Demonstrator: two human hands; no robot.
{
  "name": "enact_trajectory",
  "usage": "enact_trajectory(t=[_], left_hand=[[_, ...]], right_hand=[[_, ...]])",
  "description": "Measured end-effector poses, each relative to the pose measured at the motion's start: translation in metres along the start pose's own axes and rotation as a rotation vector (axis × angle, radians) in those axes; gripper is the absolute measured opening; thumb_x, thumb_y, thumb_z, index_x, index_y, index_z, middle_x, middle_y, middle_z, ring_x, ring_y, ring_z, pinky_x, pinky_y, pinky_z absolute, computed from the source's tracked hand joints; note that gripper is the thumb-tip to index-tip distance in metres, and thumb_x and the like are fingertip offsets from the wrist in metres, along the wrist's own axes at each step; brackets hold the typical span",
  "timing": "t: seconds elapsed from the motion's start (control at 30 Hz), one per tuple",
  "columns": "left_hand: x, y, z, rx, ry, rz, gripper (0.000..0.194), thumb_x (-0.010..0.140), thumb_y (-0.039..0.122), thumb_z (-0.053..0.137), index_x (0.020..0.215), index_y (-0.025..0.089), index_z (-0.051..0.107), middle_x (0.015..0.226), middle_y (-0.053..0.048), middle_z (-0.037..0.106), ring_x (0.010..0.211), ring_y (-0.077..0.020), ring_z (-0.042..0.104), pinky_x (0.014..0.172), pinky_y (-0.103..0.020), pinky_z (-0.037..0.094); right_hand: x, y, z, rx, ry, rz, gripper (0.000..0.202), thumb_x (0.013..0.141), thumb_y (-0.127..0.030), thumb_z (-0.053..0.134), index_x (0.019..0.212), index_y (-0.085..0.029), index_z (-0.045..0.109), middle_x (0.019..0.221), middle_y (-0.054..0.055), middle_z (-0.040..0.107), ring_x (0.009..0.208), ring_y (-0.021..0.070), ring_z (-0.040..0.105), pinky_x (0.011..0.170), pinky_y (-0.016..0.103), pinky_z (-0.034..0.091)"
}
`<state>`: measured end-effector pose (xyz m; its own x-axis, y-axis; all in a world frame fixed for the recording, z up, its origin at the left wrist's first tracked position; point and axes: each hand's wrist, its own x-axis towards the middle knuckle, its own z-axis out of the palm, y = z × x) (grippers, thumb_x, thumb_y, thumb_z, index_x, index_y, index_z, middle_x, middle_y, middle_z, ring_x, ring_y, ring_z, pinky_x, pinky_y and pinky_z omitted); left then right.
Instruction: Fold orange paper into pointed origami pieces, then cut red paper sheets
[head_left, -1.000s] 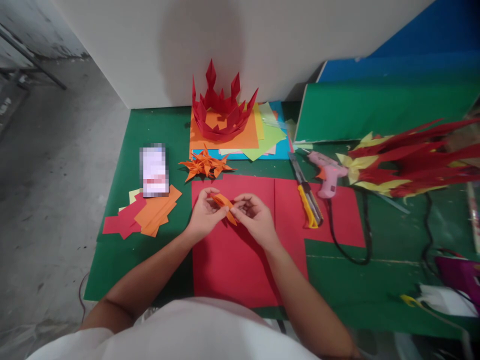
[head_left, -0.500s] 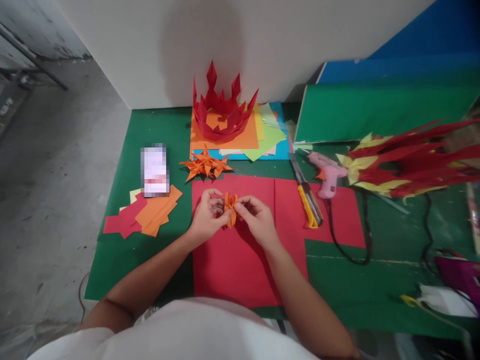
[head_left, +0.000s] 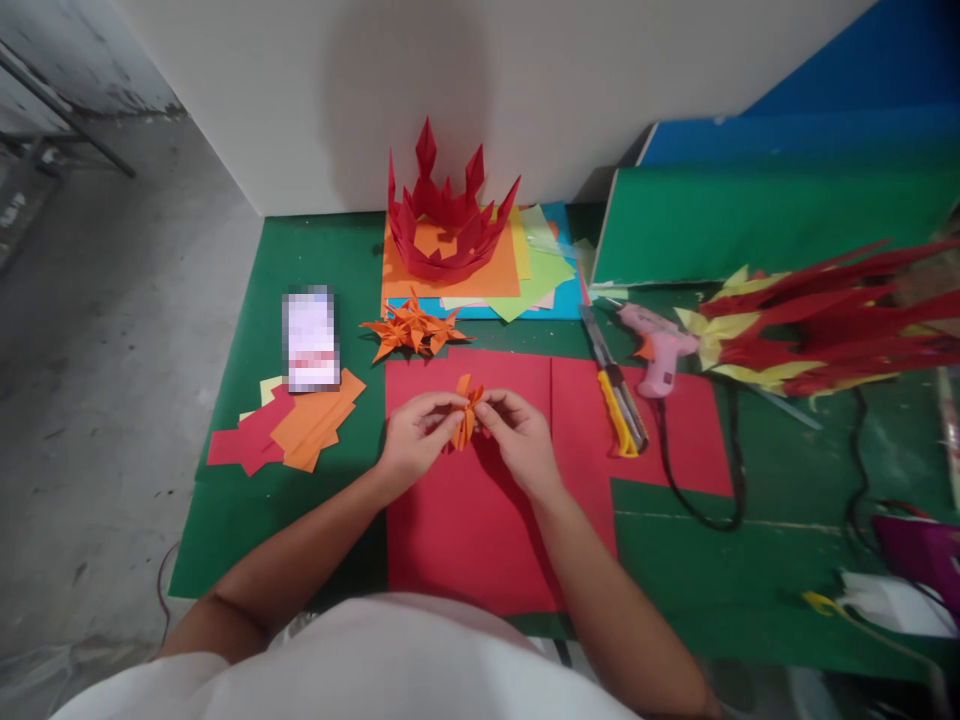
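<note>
Between my two hands is an orange folded paper flower [head_left: 463,432], its narrow petals pointing up and down. My left hand [head_left: 421,434] pinches it from the left with thumb and fingertips. From the right, my right hand [head_left: 519,432] pinches it too, fingers curled. Both hands are just above a large red paper sheet [head_left: 480,540]. Beyond them lies a small heap of orange paper flowers [head_left: 415,330]. Behind that heap a red folded paper crown [head_left: 450,250] stands on stacked coloured paper [head_left: 499,285]. My fingers partly cover the flower's middle.
On the left are a blurred-out phone [head_left: 311,340] and loose orange and red paper pieces [head_left: 307,430]. To the right lie a yellow utility knife [head_left: 619,405], a pink glue gun [head_left: 658,350] with a black cord, and a red-and-yellow paper piece [head_left: 810,330]. Green boards [head_left: 765,220] stand behind.
The flower has turned in my fingers, so its petals sit at a different angle. My left fingers have closed in on its upper part; my right hand still pinches it.
</note>
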<state>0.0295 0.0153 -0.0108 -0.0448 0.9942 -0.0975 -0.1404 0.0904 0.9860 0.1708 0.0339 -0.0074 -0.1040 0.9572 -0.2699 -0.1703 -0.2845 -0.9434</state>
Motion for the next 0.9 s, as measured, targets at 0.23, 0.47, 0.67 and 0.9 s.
enact_trajectory(t=[0.23, 0.47, 0.67, 0.9], left_hand=[[0.0002, 0.0025, -0.0008, 0.057, 0.041, -0.032, 0.017, 0.072, 0.023, 0.071, 0.088, 0.017, 0.072, 0.088, -0.005, 0.071, 0.071, -0.0123, 0.067, 0.068, -0.023, 0.059], [-0.0003, 0.0049, 0.0004, 0.099, 0.042, 0.013, 0.011, 0.07, 0.023, 0.072, 0.078, 0.016, 0.07, 0.085, -0.005, 0.069, 0.07, -0.0122, 0.067, 0.068, -0.024, 0.059], [-0.0021, 0.001, 0.003, 0.017, 0.045, -0.038, 0.025, 0.069, 0.029, 0.074, 0.08, 0.017, 0.056, 0.076, 0.0, 0.063, 0.061, -0.009, 0.063, 0.057, -0.019, 0.054], [-0.0038, 0.0019, 0.0045, 0.033, 0.008, -0.038, 0.022, 0.072, 0.032, 0.073, 0.081, 0.017, 0.06, 0.074, -0.001, 0.063, 0.061, -0.0093, 0.062, 0.055, -0.02, 0.052]], right_hand=[[-0.0008, 0.0005, 0.0, -0.046, 0.013, -0.01, 0.022, 0.07, -0.039, 0.073, 0.079, -0.022, 0.064, 0.075, -0.001, 0.062, 0.063, 0.0109, 0.054, 0.064, 0.027, 0.048], [-0.0021, -0.0014, 0.0004, -0.078, -0.014, -0.02, 0.026, 0.07, -0.043, 0.073, 0.077, -0.021, 0.06, 0.069, -0.003, 0.057, 0.059, 0.0102, 0.05, 0.058, 0.026, 0.045], [-0.0035, -0.0017, 0.0005, -0.081, -0.008, -0.02, 0.026, 0.07, -0.042, 0.072, 0.072, -0.022, 0.056, 0.068, -0.003, 0.054, 0.057, 0.0103, 0.048, 0.053, 0.025, 0.042], [-0.0031, -0.004, 0.0025, -0.123, 0.041, -0.088, 0.027, 0.073, -0.038, 0.068, 0.061, -0.022, 0.051, 0.059, -0.004, 0.048, 0.054, 0.0107, 0.044, 0.054, 0.026, 0.039]])
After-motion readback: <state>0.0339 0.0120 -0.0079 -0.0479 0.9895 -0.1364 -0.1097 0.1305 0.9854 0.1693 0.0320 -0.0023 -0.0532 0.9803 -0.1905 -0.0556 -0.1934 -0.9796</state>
